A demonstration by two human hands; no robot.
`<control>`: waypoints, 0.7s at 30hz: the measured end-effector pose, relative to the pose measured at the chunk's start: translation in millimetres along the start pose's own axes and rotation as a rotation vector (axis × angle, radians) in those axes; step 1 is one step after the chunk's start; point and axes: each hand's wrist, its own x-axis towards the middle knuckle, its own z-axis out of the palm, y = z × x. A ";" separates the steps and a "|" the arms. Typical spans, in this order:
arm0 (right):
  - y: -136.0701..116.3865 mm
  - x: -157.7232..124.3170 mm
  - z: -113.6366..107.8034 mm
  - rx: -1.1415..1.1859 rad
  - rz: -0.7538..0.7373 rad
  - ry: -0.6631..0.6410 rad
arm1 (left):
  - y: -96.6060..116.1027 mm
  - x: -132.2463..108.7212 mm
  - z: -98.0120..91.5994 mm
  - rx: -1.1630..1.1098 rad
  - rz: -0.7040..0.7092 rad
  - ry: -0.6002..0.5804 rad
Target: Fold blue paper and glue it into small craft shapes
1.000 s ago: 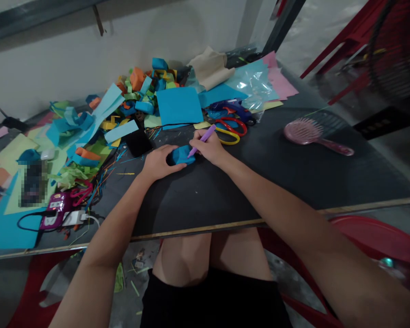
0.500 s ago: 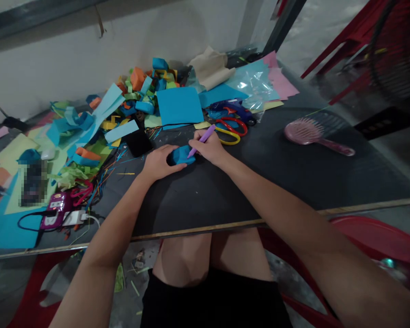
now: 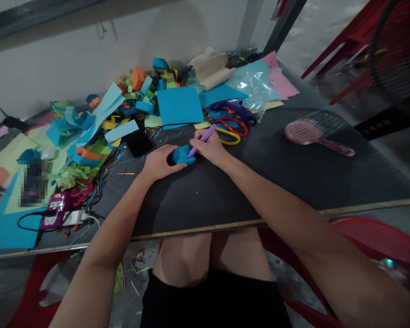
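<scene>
My left hand (image 3: 159, 163) is curled around a small folded blue paper piece (image 3: 181, 154) and presses it onto the dark table (image 3: 276, 173). My right hand (image 3: 210, 148) grips a purple pen-like tool (image 3: 202, 139), its lower tip touching the blue piece. Both hands meet near the middle of the table, just in front of a flat blue paper sheet (image 3: 179, 106).
A heap of coloured paper scraps (image 3: 99, 118) covers the left and back of the table. Red and yellow scissors (image 3: 229, 130) and a blue glue gun (image 3: 237, 109) lie behind my right hand. A pink hairbrush (image 3: 310, 134) rests on the right; a purple device with cables (image 3: 53, 214) sits at the left front.
</scene>
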 end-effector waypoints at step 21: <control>7.0 4.0 0.8 0.090 0.067 0.137 | -0.2 -0.4 -0.3 -0.017 0.010 0.001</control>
